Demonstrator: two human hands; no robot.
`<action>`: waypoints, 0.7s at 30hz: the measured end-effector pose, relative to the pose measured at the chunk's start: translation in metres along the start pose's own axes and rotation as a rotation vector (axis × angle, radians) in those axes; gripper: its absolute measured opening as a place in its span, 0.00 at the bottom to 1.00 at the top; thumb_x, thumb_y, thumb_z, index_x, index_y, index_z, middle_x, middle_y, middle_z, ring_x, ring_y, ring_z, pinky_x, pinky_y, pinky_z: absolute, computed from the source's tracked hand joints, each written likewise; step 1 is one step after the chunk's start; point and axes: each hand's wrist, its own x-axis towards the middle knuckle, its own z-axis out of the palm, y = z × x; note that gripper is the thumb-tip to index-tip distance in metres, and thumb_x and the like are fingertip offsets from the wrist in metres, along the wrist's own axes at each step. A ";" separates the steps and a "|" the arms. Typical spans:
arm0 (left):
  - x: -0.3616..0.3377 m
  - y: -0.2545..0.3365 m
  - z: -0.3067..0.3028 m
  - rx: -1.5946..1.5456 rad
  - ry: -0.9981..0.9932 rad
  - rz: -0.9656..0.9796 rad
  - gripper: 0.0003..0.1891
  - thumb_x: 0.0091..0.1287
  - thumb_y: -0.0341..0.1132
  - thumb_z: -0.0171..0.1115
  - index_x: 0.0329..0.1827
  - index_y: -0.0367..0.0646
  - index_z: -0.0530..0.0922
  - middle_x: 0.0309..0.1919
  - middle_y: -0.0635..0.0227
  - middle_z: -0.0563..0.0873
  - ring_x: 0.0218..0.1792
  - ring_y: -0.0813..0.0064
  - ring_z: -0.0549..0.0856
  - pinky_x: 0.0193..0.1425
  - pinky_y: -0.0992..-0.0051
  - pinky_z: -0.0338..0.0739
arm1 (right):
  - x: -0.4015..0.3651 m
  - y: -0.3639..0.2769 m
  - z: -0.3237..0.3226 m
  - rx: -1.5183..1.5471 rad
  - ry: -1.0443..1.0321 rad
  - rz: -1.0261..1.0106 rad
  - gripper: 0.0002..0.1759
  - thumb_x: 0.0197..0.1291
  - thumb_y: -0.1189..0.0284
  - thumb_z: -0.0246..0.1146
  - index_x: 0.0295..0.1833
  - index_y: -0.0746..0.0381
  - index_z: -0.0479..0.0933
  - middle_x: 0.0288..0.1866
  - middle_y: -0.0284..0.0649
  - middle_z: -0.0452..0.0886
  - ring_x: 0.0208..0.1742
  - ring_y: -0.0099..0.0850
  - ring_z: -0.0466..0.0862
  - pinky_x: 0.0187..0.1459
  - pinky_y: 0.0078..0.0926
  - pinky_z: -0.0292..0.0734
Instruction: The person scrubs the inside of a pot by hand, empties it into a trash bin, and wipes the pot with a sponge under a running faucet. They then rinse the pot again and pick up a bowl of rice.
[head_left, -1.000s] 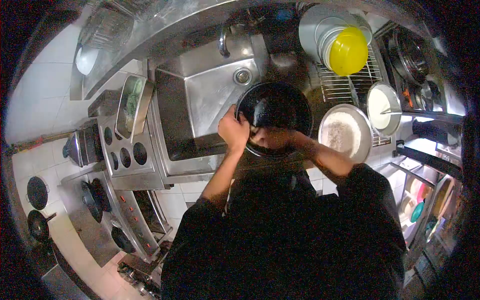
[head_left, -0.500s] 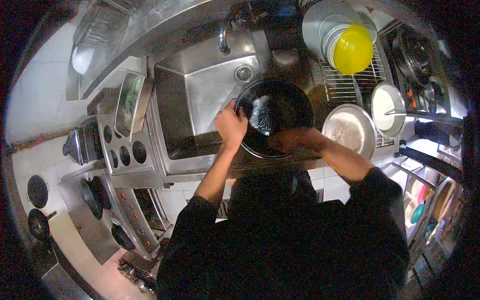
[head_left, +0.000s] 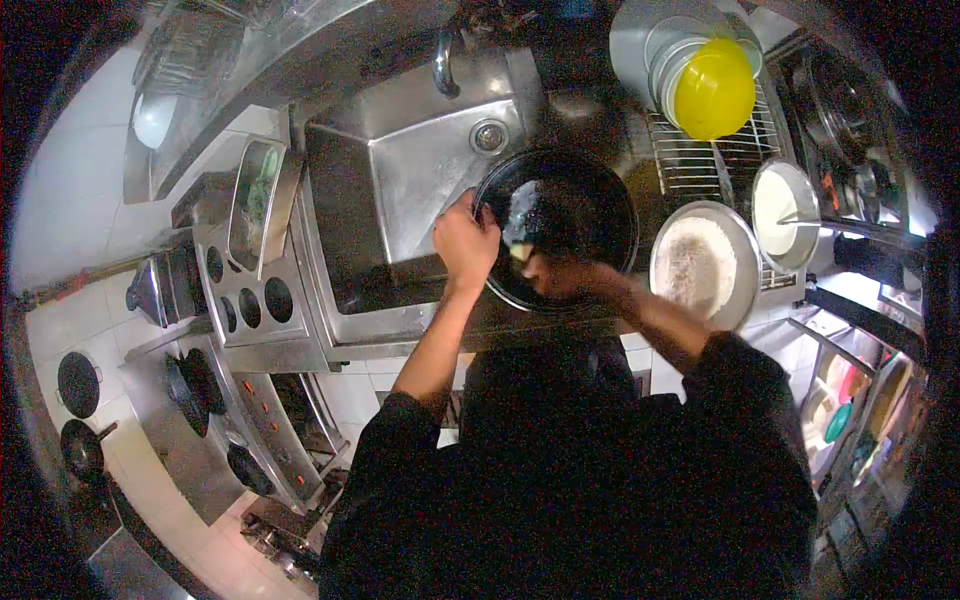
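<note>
A large round black pan [head_left: 580, 210], wet and shiny inside, sits at the right edge of the steel sink. My left hand [head_left: 467, 245] is closed around its left rim, thumb on the inner side. Inside the pan, near its lower wall, is my right hand [head_left: 565, 278], blurred by motion, its fingers curled. A small pale-yellow piece [head_left: 521, 251], perhaps a sponge, shows at those fingertips. Just right of the pan stands a metal bowl [head_left: 742, 285] with a whitish, brown-flecked content.
The sink basin [head_left: 410, 190] with its drain lies left of the pan, under a faucet [head_left: 445, 65]. A yellow bowl [head_left: 715, 90] tops stacked containers on a wire rack [head_left: 690, 165]. Another metal bowl [head_left: 775, 215] holds white content and a utensil. A glass-like tray [head_left: 265, 200] stands left of the sink.
My right hand has moved left across the pan's inside, and the pale-yellow piece has come into view. My left hand keeps its grip on the rim. The camera view has shifted slightly.
</note>
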 end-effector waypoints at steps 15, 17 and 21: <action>-0.012 0.015 0.010 -0.059 0.113 0.059 0.19 0.75 0.45 0.56 0.34 0.37 0.80 0.22 0.44 0.82 0.29 0.38 0.83 0.33 0.46 0.74 | 0.005 -0.059 -0.074 0.803 1.031 -0.075 0.30 0.44 0.68 0.67 0.58 0.63 0.77 0.50 0.42 0.80 0.58 0.34 0.77 0.65 0.34 0.66; -0.014 0.016 0.009 0.066 0.110 -0.048 0.18 0.75 0.44 0.55 0.34 0.36 0.79 0.22 0.44 0.83 0.29 0.38 0.83 0.34 0.46 0.75 | -0.006 -0.064 -0.085 0.520 0.449 0.135 0.30 0.50 0.65 0.67 0.60 0.65 0.73 0.54 0.45 0.78 0.59 0.35 0.75 0.65 0.35 0.67; -0.020 0.017 -0.001 0.024 0.049 0.028 0.13 0.72 0.37 0.58 0.34 0.35 0.79 0.23 0.43 0.83 0.29 0.38 0.84 0.34 0.46 0.76 | -0.019 -0.079 -0.093 0.295 0.403 0.175 0.25 0.52 0.65 0.66 0.54 0.65 0.75 0.50 0.44 0.80 0.54 0.35 0.78 0.61 0.34 0.71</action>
